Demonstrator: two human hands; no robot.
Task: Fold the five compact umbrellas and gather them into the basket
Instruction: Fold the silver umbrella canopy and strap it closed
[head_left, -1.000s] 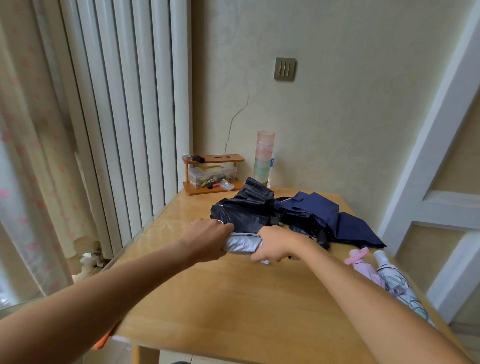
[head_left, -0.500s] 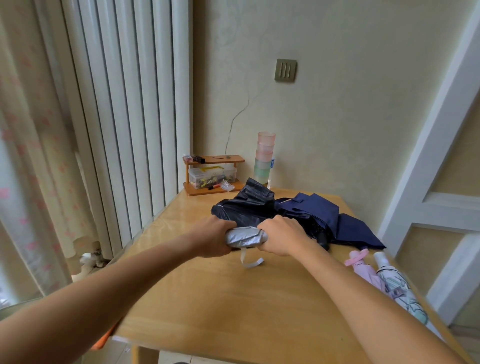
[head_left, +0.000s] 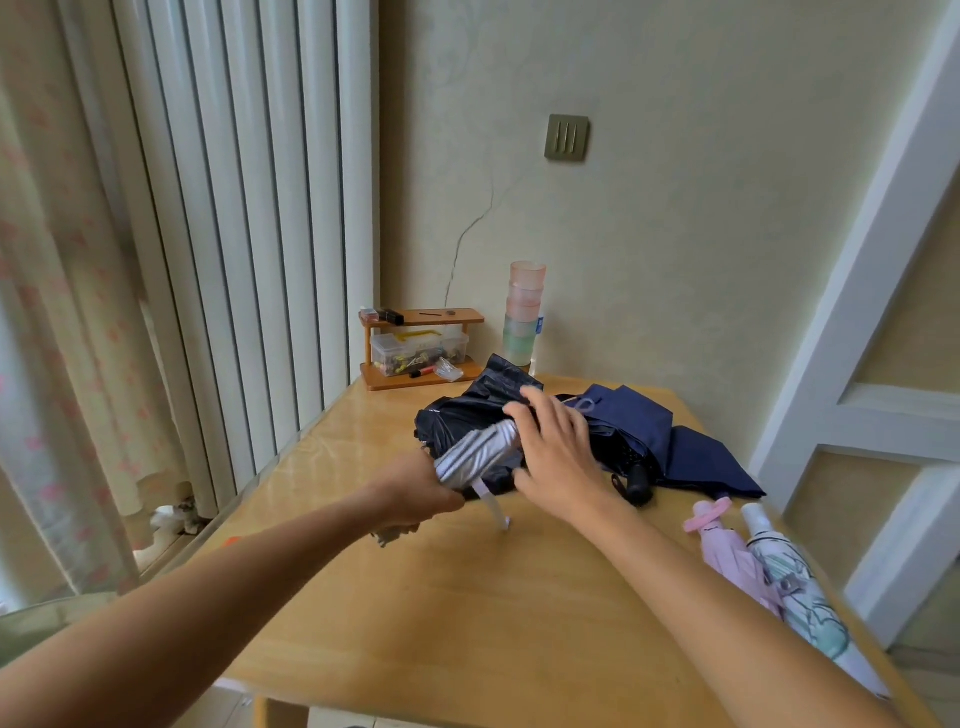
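A silver compact umbrella (head_left: 475, 454) is tilted above the wooden table (head_left: 467, 623), its white strap hanging down. My left hand (head_left: 421, 493) grips its lower end. My right hand (head_left: 558, 457) rests on its upper end with the fingers spread and nearly straight. Behind them lie a crumpled black umbrella (head_left: 467, 410) and an unfolded navy umbrella (head_left: 675, 441). A folded pink umbrella (head_left: 727, 556) and a folded white patterned umbrella (head_left: 795, 587) lie at the table's right edge. No basket is in view.
A small wooden shelf (head_left: 421, 353) with a clear box of small items stands at the table's far left corner. A stack of pastel cups (head_left: 524, 312) stands beside it against the wall. A curtain and a radiator are at the left, a door frame at the right.
The silver umbrella has been tilted up from lying flat. My right hand has let go of its grip and moved up to the far end, fingers spread. The strap now hangs free.
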